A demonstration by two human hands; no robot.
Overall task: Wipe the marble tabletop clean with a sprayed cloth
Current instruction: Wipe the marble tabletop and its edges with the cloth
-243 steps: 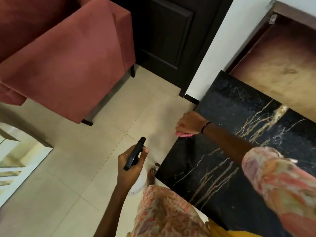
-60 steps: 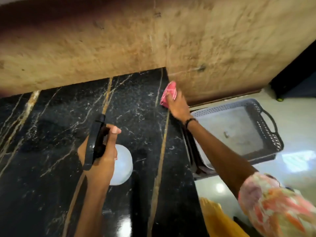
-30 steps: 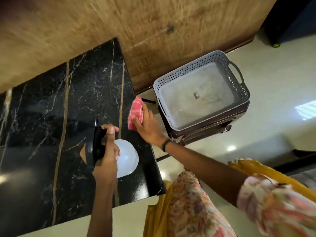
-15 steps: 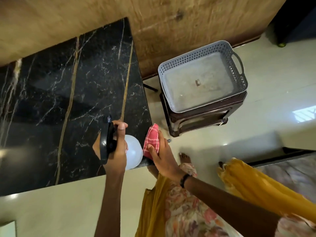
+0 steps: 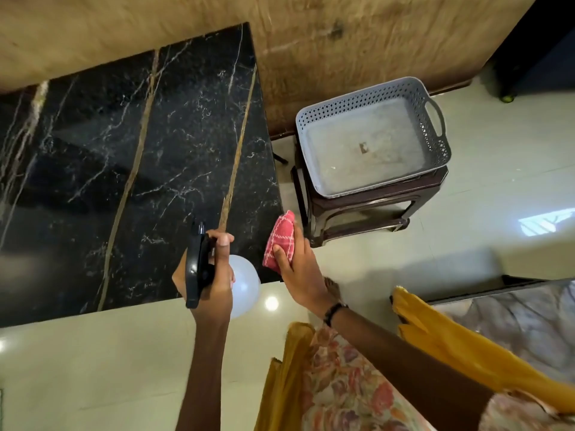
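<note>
The black marble tabletop with gold and white veins fills the upper left, its near right corner close to my hands. My right hand presses a folded red checked cloth against the table's right edge near that corner. My left hand grips a spray bottle with a black trigger head and a whitish round body, held over the table's near edge.
A grey perforated plastic basket sits on a dark brown stool just right of the table. A tan wooden panel runs behind both. Pale floor tiles lie below. Yellow and floral clothing hangs at lower right.
My right hand has slid the cloth down the table's right edge from the far corner to the near corner. The left hand keeps the spray bottle; the view has shifted slightly.
</note>
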